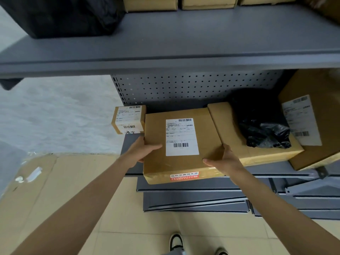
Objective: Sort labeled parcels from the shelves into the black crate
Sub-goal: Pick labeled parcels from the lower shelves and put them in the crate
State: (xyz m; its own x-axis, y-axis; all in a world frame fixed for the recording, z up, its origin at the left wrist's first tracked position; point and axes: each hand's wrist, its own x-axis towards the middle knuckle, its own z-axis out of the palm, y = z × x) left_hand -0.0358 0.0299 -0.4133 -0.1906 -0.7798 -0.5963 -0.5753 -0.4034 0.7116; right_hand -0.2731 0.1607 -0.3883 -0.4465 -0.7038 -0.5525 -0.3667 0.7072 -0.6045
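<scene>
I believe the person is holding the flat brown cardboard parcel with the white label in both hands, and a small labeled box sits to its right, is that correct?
Not quite: the head view shows the small labeled cardboard box to the left of the flat brown cardboard parcel, not its right. The rest stands: the left hand and right hand both hold it.

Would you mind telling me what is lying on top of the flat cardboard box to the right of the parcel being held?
A crumpled black plastic bag lies on the flat box, over its rear right part. Whatever the bag contains, and any label beneath it, is hidden.
</scene>
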